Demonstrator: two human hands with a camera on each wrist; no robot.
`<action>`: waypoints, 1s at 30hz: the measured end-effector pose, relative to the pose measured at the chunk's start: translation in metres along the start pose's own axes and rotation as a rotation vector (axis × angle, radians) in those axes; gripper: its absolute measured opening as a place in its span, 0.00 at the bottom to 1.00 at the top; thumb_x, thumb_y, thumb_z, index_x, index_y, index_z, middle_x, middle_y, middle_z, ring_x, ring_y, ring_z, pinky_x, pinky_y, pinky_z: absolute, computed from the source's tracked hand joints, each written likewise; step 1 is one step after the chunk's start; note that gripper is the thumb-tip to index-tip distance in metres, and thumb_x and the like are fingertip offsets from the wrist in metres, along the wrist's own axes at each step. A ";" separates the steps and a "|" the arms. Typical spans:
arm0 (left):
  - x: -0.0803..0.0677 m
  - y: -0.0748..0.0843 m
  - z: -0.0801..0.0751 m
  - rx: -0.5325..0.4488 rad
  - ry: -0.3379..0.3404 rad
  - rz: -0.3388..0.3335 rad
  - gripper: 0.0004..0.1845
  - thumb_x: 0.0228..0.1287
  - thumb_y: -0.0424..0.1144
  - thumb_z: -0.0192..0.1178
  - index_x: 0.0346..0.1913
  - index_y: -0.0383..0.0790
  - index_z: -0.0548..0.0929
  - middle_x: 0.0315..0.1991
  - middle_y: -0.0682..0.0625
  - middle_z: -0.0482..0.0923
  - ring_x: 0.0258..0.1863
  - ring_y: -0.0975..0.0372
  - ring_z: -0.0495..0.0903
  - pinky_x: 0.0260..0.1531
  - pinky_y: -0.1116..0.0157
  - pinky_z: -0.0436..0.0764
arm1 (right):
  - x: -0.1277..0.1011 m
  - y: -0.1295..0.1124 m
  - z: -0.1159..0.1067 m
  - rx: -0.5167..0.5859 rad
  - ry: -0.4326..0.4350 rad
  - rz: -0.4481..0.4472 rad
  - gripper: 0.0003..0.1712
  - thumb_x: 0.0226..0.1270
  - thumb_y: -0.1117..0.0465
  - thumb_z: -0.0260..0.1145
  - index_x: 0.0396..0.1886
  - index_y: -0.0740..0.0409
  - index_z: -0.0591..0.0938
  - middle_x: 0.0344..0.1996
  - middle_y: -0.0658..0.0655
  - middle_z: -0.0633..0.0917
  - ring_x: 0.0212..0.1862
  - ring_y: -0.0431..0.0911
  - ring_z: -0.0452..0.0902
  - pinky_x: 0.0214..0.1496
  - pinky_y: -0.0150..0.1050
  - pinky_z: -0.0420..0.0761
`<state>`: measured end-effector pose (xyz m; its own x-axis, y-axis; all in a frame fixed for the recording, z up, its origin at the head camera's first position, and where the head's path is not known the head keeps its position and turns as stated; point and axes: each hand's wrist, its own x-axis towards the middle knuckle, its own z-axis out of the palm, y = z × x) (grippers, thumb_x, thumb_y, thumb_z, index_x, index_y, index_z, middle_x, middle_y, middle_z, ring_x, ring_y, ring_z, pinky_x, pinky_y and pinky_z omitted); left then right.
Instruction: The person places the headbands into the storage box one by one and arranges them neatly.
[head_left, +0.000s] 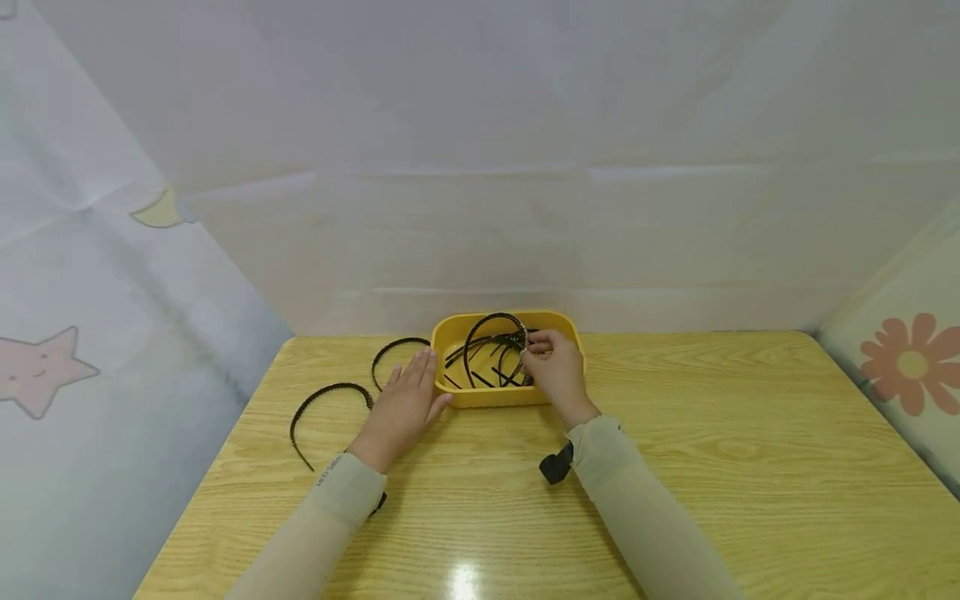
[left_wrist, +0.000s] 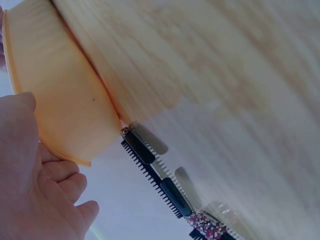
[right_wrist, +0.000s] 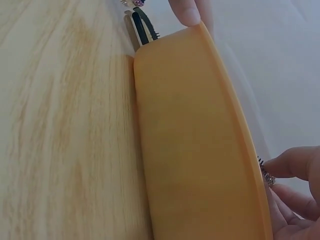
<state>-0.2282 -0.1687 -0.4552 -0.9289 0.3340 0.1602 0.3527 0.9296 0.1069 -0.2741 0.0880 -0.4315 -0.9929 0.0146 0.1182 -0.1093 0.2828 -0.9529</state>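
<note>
My right hand [head_left: 557,371] pinches a black toothed headband [head_left: 495,315] between thumb and fingers, at a stretch with small sparkling beads. Its loop stands up over the inside of a yellow plastic bin [head_left: 506,398]. Several more dark headbands lie within, partly hidden behind the hand and the front wall. Against the bin's left end rests my left hand [head_left: 405,408], fingers extended along the rim and thumb near the front corner. In the right wrist view, beads [right_wrist: 269,179] show between the right fingertips, just past the rim.
Two black headbands lie on the wooden table [head_left: 712,450] left of the bin, one in front [head_left: 330,387] and one farther back [head_left: 405,340]. The left wrist view shows pink and silver beads [left_wrist: 207,225] on one. A pale sheet [head_left: 480,208] hangs behind the table.
</note>
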 end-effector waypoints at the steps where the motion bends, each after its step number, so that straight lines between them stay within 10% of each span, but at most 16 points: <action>1: 0.000 0.000 0.000 0.000 0.003 0.001 0.41 0.81 0.57 0.46 0.80 0.30 0.51 0.80 0.38 0.49 0.79 0.49 0.49 0.77 0.45 0.50 | 0.000 0.000 0.000 -0.013 0.001 -0.004 0.18 0.70 0.68 0.67 0.57 0.66 0.81 0.39 0.61 0.85 0.36 0.55 0.87 0.35 0.45 0.88; 20: 0.000 0.003 -0.003 -0.013 0.017 0.010 0.41 0.81 0.56 0.46 0.79 0.28 0.52 0.79 0.35 0.52 0.79 0.46 0.52 0.77 0.45 0.50 | -0.007 0.001 -0.008 -0.065 -0.086 -0.111 0.12 0.75 0.65 0.62 0.52 0.67 0.82 0.38 0.59 0.84 0.36 0.56 0.85 0.34 0.39 0.85; 30: -0.002 0.003 -0.005 -0.007 -0.002 -0.005 0.41 0.81 0.57 0.45 0.80 0.29 0.51 0.80 0.36 0.50 0.79 0.47 0.50 0.77 0.45 0.50 | -0.010 0.001 -0.040 -0.281 -0.152 -0.168 0.15 0.76 0.63 0.59 0.55 0.64 0.83 0.42 0.58 0.85 0.41 0.50 0.80 0.43 0.45 0.82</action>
<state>-0.2251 -0.1673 -0.4499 -0.9307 0.3300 0.1576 0.3492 0.9300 0.1147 -0.2625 0.1259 -0.4221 -0.9602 -0.1910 0.2040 -0.2754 0.5225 -0.8070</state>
